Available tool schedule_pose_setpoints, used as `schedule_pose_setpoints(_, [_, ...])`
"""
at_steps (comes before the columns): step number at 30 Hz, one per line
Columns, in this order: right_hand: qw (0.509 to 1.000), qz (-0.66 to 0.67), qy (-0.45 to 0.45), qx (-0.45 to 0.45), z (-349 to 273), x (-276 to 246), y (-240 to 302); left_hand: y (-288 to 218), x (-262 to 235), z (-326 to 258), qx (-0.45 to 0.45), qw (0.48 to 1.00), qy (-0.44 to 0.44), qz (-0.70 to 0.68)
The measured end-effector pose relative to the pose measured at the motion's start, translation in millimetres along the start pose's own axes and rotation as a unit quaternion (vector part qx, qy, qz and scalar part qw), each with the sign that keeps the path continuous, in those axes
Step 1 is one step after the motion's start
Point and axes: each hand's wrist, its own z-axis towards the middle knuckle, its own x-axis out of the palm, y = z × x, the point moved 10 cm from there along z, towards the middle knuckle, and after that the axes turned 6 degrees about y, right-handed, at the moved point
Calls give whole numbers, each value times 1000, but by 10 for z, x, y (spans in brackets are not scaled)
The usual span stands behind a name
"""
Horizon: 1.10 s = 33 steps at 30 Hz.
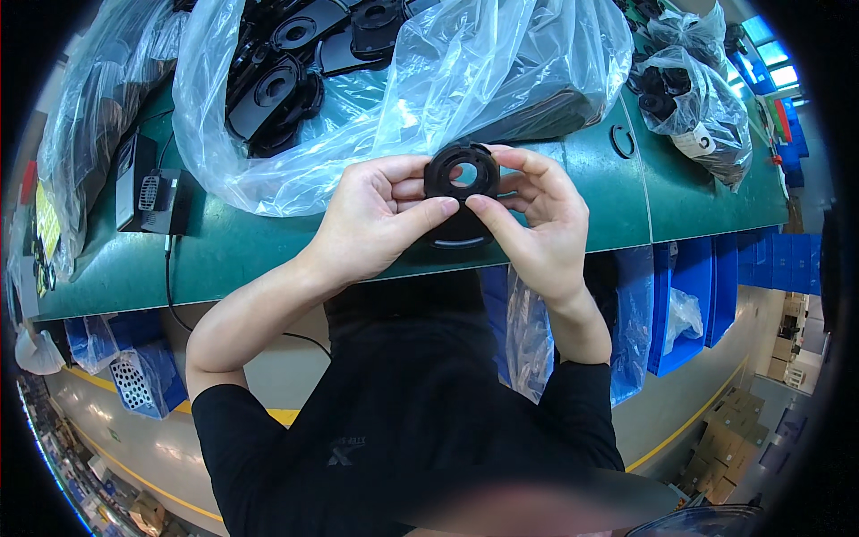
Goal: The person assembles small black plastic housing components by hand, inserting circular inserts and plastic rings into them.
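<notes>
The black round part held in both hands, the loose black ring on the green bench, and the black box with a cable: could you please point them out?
black round part [445, 172], head view, on its left rim.
black ring [623, 141], head view, on its band.
black box [154, 191], head view, on its grille.

Green bench [224, 251]; blue bins [716, 286] beneath; grey floor [680, 394] with yellow line [689, 421]; bright windows [769, 63] far right.

matt black plastic ring part [462, 174]; glossy clear plastic bag [403, 89]; smooth green bench [250, 251].
</notes>
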Motion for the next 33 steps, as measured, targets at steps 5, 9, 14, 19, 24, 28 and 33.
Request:
schedule_pose_setpoints(5, [1000, -18, -19, -14, -56, -51, -16, -75, -22, -21, 23, 999, -23, -22])
schedule_pose_setpoints(9, [997, -46, -50, -37, -79, -55, 51, -114, -24, -25, 47, 998, -26, -16])
schedule_pose_setpoints(14, [999, 53, -4, 2, -35, -43, -37, -174, 21, -74, 82, 996, -12, 38])
schedule_pose_setpoints(19, [994, -64, 19, -86, -16, -35, 194, -217, 47, -97, 99, 994, 2, 45])
schedule_pose_setpoints(24, [991, -95, 17, -95, -54, -14, 210, -194, 58, -95, 89, 994, 8, 65])
schedule_pose_setpoints(28, [994, -78, -7, -81, -80, 28, 162, -184, 35, -89, 91, 994, -11, 52])
schedule_pose_setpoints(33, [997, -28, 16, -75, -49, 52, 95, -194, 15, -92, 92, 993, -9, 69])
